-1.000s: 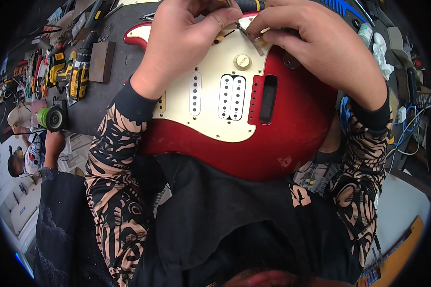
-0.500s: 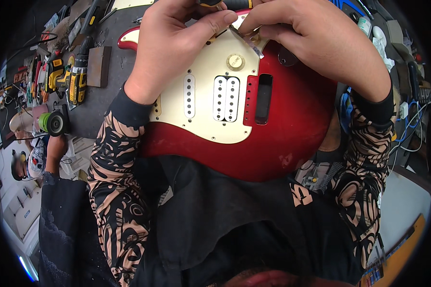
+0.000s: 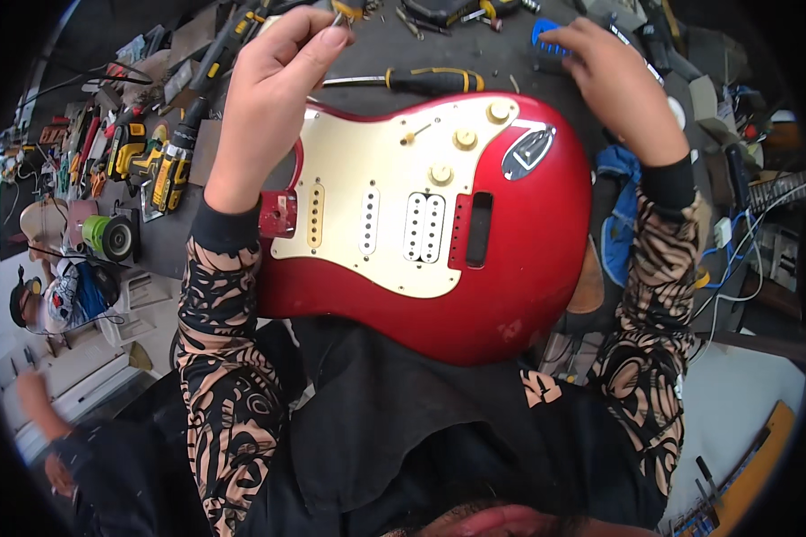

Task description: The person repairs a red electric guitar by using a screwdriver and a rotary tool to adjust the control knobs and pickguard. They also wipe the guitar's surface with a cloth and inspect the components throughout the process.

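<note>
A red electric guitar body (image 3: 546, 259) lies in front of me, with a cream pickguard (image 3: 394, 161) carrying pickups, cream knobs and a selector switch (image 3: 415, 135). At the far left, beyond the body, my left hand (image 3: 278, 98) pinches a small piece, too small to make out, between thumb and forefinger. My right hand (image 3: 622, 89) is past the body at the far right, fingers apart and slightly bent over a blue slotted object (image 3: 551, 40). Whether they touch it is unclear. A black and yellow screwdriver (image 3: 434, 80) rests along the body's far edge.
Yellow and black power drills (image 3: 170, 170) and a green round tool (image 3: 107, 234) sit at the left. Several small parts and tools lie across the far bench (image 3: 510, 63). At the right are blue cloth (image 3: 618, 215) and cables. Other people show at the left.
Both hands have left the pickguard's switch area. The left went up and left with a small piece; the right moved right to the blue object. The thin metal strip at the pickguard is no longer seen there.
</note>
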Motion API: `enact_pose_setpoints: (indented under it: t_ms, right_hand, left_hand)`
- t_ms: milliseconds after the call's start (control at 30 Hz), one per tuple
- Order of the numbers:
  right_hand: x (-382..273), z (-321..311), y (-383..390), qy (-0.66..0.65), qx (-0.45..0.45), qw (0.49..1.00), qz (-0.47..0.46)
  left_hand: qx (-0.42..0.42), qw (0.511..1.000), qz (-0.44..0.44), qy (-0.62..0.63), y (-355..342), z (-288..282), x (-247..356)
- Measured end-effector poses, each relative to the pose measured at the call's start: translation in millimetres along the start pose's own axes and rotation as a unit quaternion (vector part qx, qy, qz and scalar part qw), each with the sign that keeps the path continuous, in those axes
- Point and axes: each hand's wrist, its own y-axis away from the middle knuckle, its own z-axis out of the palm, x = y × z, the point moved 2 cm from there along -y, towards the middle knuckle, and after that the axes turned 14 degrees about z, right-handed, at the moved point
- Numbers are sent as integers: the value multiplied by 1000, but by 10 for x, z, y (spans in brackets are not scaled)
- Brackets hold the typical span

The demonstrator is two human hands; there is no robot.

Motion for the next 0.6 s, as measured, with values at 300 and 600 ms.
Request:
enact_pose_setpoints:
  t_ms: [300, 600]
  right_hand:
    - [-875, -66, 277, -95, -54, 989, -96]
    - [-916, -187, 316, -207, -48, 971, -109]
  left_hand:
    - [-36, 896, 135, -421, -16, -174, -238]
    - [-227, 963, -11, -145, 67, 386, 146]
